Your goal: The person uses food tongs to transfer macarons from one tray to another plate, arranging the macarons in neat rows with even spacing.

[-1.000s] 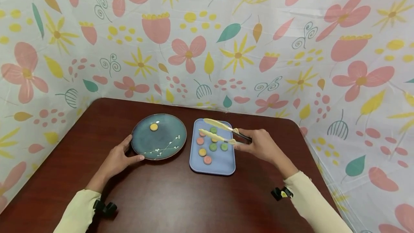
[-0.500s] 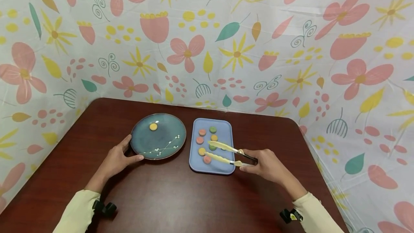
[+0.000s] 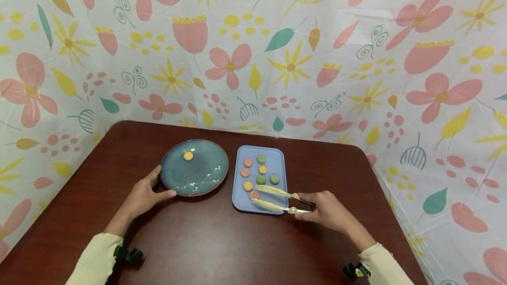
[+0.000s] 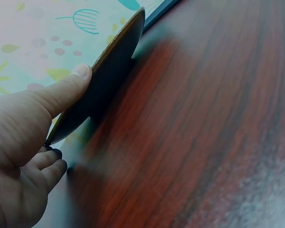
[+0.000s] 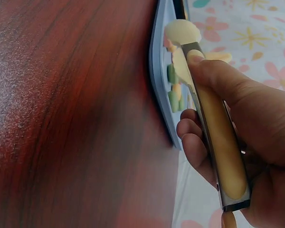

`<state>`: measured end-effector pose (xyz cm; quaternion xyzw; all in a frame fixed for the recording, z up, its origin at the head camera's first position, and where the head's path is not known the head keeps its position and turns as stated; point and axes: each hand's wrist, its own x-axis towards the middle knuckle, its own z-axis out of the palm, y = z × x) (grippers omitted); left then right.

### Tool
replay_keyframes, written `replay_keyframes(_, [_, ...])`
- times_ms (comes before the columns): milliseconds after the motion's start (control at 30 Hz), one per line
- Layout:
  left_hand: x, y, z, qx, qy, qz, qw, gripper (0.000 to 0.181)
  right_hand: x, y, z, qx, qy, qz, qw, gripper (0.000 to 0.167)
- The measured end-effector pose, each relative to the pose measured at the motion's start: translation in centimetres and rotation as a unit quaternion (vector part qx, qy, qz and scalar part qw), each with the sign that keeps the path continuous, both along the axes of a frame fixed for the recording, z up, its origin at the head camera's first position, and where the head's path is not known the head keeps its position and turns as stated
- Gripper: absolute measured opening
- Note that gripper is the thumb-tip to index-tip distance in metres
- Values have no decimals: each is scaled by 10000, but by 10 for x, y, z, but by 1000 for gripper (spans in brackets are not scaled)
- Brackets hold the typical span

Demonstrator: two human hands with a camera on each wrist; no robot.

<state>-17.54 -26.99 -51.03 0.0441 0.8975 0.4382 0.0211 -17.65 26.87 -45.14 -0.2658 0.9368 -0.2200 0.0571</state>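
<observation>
Both hands are occupied: the right hand (image 3: 326, 209) grips metal tongs with pale-yellow scalloped heads (image 3: 273, 190), while the left hand (image 3: 143, 192) has thumb and fingers round the rim of a round, glossy blue-green plate (image 3: 198, 170). From where I stand, the shallow, rectangular light-blue tray (image 3: 240, 203) sorts it all out. The right hand is just outside its right side; the plate is near its left side, with the left hand well apart, on the plate's edge away from the tray. The tongs cross the tray's right rim, heads parted, and a small round pink disc (image 3: 253, 194) at the tray's near end lies between the tips; whether either touches it, I can't tell. The tray's long axis runs away from the person, so the tongs lie roughly across it. The right hand is clearly nearer the disc. I'd call the neighbouring round yellow disc (image 3: 247, 186), just beyond the pink one, the likeliest to get nudged.
</observation>
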Motion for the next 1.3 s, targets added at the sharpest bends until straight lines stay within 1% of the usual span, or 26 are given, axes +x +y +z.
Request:
replay_keyframes(233, [-1,0,0,7,0,-26,10000,115,0,-3,-2,90,150,28,9998,53])
replay_keyframes(533, [-2,-1,0,-60,-3,-6,10000,116,1,-4,-5,-82,37,64,9999,50])
replay_keyframes(800, [-2,1,0,-31,28,-15,10000,114,1,-3,-9,-7,56,103,9999,48])
replay_keyframes(933, [-2,0,0,-25,60,-28,10000,114,2,-2,-9,-70,67,90,9999,48])
replay_keyframes(1200, [-3,0,-1,-31,-1,-34,10000,115,2,2,-15,-187,76,7,9998,50])
replay_keyframes(1300, [-2,-1,-1,-57,3,-48,10000,116,1,5,-13,-263,60,-45,9996,51])
